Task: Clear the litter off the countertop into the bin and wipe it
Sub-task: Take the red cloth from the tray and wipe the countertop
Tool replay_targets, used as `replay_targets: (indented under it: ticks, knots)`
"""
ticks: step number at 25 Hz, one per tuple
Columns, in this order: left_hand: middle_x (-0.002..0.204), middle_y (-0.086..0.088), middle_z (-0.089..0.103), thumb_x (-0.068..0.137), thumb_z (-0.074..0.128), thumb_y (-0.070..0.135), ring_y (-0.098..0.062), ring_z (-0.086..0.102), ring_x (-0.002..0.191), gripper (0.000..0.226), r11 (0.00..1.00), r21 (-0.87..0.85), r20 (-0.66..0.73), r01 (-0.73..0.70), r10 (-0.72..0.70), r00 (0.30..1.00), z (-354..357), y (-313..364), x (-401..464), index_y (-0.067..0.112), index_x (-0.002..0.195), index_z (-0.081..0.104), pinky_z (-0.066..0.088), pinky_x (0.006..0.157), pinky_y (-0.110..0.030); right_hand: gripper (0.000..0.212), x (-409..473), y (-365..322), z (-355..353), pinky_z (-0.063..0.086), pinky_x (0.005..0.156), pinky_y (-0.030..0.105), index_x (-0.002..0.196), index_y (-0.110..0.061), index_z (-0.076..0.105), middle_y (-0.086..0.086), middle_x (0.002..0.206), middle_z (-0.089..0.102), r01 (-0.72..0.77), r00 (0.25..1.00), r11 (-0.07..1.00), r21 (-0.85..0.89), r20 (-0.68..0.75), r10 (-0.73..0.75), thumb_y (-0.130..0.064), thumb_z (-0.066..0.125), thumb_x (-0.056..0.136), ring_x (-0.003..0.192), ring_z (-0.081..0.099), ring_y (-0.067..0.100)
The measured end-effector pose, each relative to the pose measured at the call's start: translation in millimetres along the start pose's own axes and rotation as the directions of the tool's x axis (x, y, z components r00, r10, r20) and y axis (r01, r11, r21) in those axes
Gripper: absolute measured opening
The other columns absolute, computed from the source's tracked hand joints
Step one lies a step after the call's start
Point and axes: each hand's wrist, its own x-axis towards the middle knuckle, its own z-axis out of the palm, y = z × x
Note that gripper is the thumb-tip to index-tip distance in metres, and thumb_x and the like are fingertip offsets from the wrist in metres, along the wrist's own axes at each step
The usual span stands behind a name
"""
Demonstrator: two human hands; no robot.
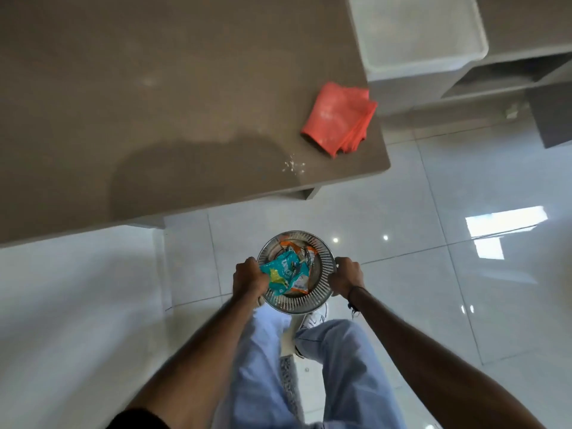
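A round metal mesh bin (322,258) sits low over the white floor, just off the countertop's near edge. Inside it lie a crumpled teal snack wrapper (283,272) and an orange wrapper (301,244). My left hand (249,278) grips the bin's left rim, its fingers against the teal wrapper. My right hand (346,275) grips the right rim. On the brown countertop (154,103), near its right corner, rests a folded orange-red cloth (339,117). White crumbs (293,166) are scattered beside the corner edge.
A white plastic tub (414,35) stands past the counter's right end, next to grey shelving (501,77). My legs in light jeans and white shoes (312,323) are under the bin. Glossy white floor tiles (448,274) spread to the right.
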Motion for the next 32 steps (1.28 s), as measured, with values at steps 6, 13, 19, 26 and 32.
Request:
replay_targets:
  ticks: [6,13,19,26,32]
  knots:
    - [0.123,-0.027,0.071,0.091,0.067,0.007,-0.042,0.075,0.105,0.037,0.992,-0.121,0.172,0.021,0.000,0.985,-66.4,-12.0,-67.0,-0.007,0.125,0.063,0.065,0.087,-0.051,0.027,-74.8,-39.3,-49.7,0.060,0.082,0.037,0.111,-0.013,0.072,0.013,0.100,0.077,0.116,0.993,0.993,-0.040,0.021,-0.115,-0.019,0.058,0.088,0.088,0.074,0.032]
    - [0.132,-0.031,0.061,0.092,0.070,0.001,-0.048,0.074,0.102,0.043,0.960,-0.250,0.142,0.125,-0.092,0.986,-89.5,-14.9,-75.0,-0.008,0.130,0.051,0.066,0.078,-0.057,0.046,-72.7,-86.5,-107.5,0.056,0.080,0.034,0.125,-0.018,0.065,0.001,0.107,0.076,0.479,0.704,0.814,-0.328,-0.411,-0.579,-0.034,0.063,0.082,0.094,0.071,0.023]
    - [0.127,-0.031,0.065,0.097,0.060,0.005,-0.045,0.078,0.088,0.033,0.950,-0.282,0.077,0.135,-0.117,0.990,-85.8,-20.7,-66.5,-0.009,0.127,0.055,0.067,0.066,-0.053,0.087,-17.4,-171.7,-200.2,0.038,0.108,0.050,0.145,-0.006,0.041,0.017,0.144,0.049,0.348,0.611,0.579,-0.737,-0.291,-0.737,-0.044,0.057,0.069,0.133,0.046,0.037]
    - [0.127,-0.031,0.066,0.094,0.065,0.003,-0.045,0.077,0.093,0.035,0.909,-0.372,0.096,0.189,-0.165,0.982,-85.7,-24.3,-58.3,-0.009,0.125,0.058,0.066,0.057,-0.052,0.073,39.1,-195.8,-217.9,0.046,0.097,0.046,0.144,-0.016,0.036,0.009,0.142,0.047,0.340,0.722,0.526,-0.780,-0.142,-0.677,-0.035,0.066,0.081,0.121,0.050,0.036]
    - [0.127,-0.030,0.066,0.095,0.063,0.003,-0.045,0.075,0.100,0.036,0.881,-0.431,0.065,0.195,-0.185,0.981,-84.9,-27.1,-60.9,-0.009,0.128,0.057,0.067,0.067,-0.056,0.044,30.9,-194.9,-201.7,0.053,0.083,0.045,0.133,-0.019,0.053,0.008,0.134,0.055,0.365,0.718,0.658,-0.659,-0.251,-0.650,-0.027,0.060,0.090,0.112,0.053,0.040]
